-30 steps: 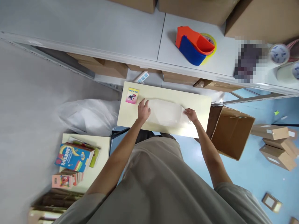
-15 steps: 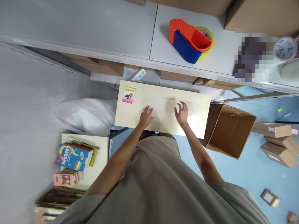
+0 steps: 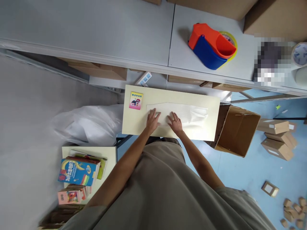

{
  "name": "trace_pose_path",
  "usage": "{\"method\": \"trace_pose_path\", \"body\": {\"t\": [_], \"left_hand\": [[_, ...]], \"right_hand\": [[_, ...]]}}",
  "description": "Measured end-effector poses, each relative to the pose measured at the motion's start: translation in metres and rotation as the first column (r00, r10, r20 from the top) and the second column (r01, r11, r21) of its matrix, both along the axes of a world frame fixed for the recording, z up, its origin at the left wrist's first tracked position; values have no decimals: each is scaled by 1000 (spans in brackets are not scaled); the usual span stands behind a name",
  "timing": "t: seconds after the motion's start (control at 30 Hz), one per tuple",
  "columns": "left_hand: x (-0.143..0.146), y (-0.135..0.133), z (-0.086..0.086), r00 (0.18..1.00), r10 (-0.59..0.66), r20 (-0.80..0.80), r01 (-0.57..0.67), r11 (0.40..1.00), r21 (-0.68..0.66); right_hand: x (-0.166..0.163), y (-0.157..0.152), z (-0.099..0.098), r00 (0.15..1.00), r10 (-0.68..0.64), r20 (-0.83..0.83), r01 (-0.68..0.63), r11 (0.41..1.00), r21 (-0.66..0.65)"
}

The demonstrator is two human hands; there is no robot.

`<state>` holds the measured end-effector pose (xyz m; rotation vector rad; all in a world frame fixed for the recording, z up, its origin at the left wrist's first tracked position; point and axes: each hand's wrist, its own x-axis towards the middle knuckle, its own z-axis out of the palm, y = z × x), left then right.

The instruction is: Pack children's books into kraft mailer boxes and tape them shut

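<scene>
A whitish, translucent sheet with fine ribs, perhaps plastic wrap, [image 3: 189, 114] lies flat along the pale yellow board [image 3: 134, 123] in front of me. On its left end rests my left hand [image 3: 152, 119], fingers spread. My right hand [image 3: 175, 122] lies on the same sheet near its middle, fingers stretched out and a little apart. Neither hand grips anything. A small yellow and pink booklet [image 3: 136, 101] with a cartoon cover sits at the board's upper left, apart from my left hand.
Above stands a grey shelf [image 3: 107, 35] with an orange and blue tape dispenser [image 3: 211, 48]. An open cardboard box [image 3: 236, 131] is right of the board. Left are a white plastic bag [image 3: 91, 123] and stacked books [image 3: 78, 172]. Small cartons [image 3: 275, 150] lie on the blue floor.
My right hand has moved left and down onto the sheet, closer to my left hand. The sheet, blurred before, now lies still and plainly visible. The view has shifted slightly.
</scene>
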<state>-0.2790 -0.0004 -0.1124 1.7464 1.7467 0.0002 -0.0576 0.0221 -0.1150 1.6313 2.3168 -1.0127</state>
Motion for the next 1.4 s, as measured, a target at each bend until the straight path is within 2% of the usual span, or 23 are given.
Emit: {"method": "trace_pose_path", "body": {"t": [0.13,0.3,0.47,0.57,0.67,0.77,0.87,1.0,1.1,1.17,1.23,1.3,1.4], "left_hand": [[-12,12,-2,1000,-2,4,2,1000,-10],[-35,37,-9,996,-75,52,76,997,-22],[-72,54,-9,972,-82,219,82,997,11],[-108,54,-6,960,15,278,-43,995,95],[-148,50,-7,944,260,206,-293,944,152],[-179,48,-14,867,485,113,-496,862,104],[-190,51,-23,801,588,111,-592,806,1],[-188,60,-27,712,692,122,-686,722,-91],[-186,64,-18,717,677,164,-676,733,-71],[-184,62,-7,731,653,200,-660,750,-35],[-180,55,5,729,634,258,-648,760,-36],[-168,45,16,721,599,348,-616,784,-73],[-136,29,24,694,540,477,-557,822,-120]], "right_hand": [[-10,-3,1,997,-46,69,47,999,-17],[-28,0,7,982,-87,167,97,994,-52],[-59,8,18,964,-148,221,152,988,-3],[-101,12,23,974,-169,154,164,986,43],[-155,14,23,997,-79,15,78,996,44],[-202,14,17,995,40,-94,-41,999,-7],[-228,12,9,991,72,-109,-81,993,-81],[-233,10,2,994,37,-99,-51,989,-137],[-230,12,-2,984,-28,-178,-4,984,-177],[-227,16,-5,956,-133,-262,74,972,-225],[-219,20,-6,887,-297,-354,203,939,-279],[-204,22,-7,773,-466,-431,342,878,-335],[-162,22,-6,631,-609,-481,459,793,-402]]}}
